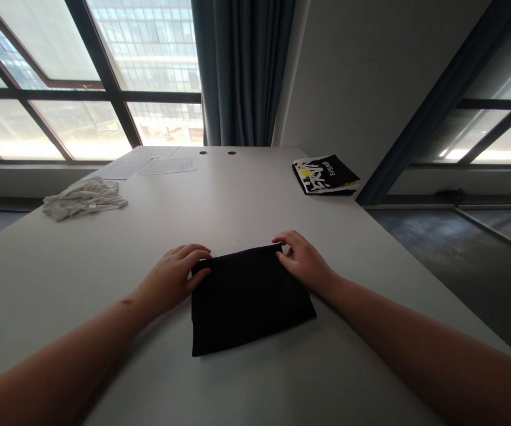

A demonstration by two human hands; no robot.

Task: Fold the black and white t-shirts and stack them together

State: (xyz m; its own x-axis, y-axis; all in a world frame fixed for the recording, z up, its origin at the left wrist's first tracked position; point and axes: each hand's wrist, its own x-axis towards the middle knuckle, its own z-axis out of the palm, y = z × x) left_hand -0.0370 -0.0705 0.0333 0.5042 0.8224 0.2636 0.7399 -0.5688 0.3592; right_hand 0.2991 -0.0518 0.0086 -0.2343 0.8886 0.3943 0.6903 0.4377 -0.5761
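Observation:
A black piece of folded cloth [248, 302] lies as a flat, neat rectangle on the white table in front of me. It looks like a garment, but its kind does not show. My left hand [182, 269] pinches its far left corner, thumb on top and fingers curled over the far edge. At the far right corner, my right hand [299, 254] grips the cloth the same way, with the thumb on the near side of the edge. The near edge of the cloth rests untouched, slightly slanted.
On the white table [237, 204], a crumpled light-grey cloth [84, 198] lies at the left. Printed paper sheets [169, 165] are behind it. A folded black garment [325, 176] with white and yellow print sits at the right edge. Curtains [244, 71] and windows stand beyond.

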